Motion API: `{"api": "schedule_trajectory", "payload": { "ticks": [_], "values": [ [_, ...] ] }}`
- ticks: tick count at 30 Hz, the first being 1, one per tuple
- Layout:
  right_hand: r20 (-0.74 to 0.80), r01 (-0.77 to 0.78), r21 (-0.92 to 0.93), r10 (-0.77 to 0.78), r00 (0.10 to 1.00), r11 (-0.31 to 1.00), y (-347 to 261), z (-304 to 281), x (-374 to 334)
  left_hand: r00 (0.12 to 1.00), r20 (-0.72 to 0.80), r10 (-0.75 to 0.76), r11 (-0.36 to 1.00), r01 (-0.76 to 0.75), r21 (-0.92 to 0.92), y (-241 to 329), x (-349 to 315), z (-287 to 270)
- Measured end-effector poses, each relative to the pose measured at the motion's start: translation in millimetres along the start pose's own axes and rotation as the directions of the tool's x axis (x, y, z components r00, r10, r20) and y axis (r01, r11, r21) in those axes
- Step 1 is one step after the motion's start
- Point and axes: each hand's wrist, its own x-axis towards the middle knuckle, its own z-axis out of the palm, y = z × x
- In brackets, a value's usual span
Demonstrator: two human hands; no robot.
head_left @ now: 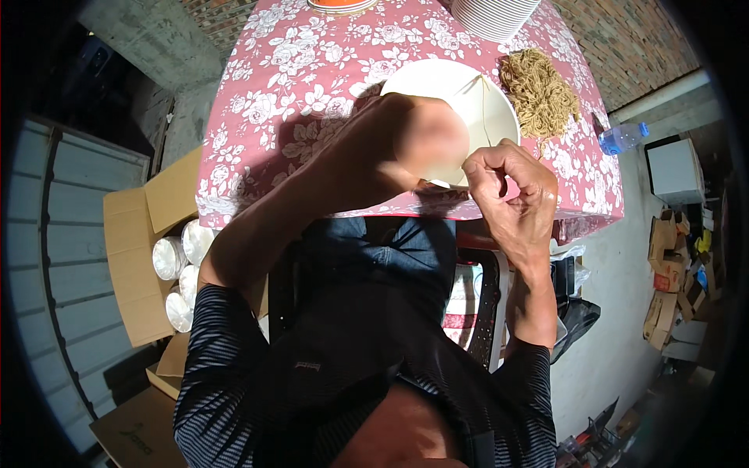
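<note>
A white paper bucket lies at the near side of the table, its pale inside turned up toward me. A thin tan string runs from its upper right part down to my right hand. Thumb and forefinger of that hand are pinched together at the bucket's lower right edge, with the string between them. My left hand is over the bucket's left side; its fingers are smeared, so I cannot see how they are set. Right of the bucket sits a loose heap of tan string.
A flowered pink cloth covers the table. At its far side stand a stack of white buckets and an orange-topped container. A plastic bottle is beyond the right edge. At left, an open carton holds wrapped white stacks.
</note>
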Motion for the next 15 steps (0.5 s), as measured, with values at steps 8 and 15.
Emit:
{"api": "schedule_trajectory", "payload": {
  "ticks": [8, 15],
  "values": [
    [-0.006, 0.048, -0.107, -0.049, 0.999, 0.993, 4.1, -10.0, 6.6, 0.997, 0.004, 0.083, 0.967, -0.08, -0.242, -12.0, -8.7, -10.7],
    [-0.027, 0.073, -0.101, -0.076, 0.997, 0.992, -3.3, -9.8, 13.6, 0.997, -0.013, 0.073, 0.997, -0.073, -0.026, 2.2, -15.8, -12.8]
  ]
}}
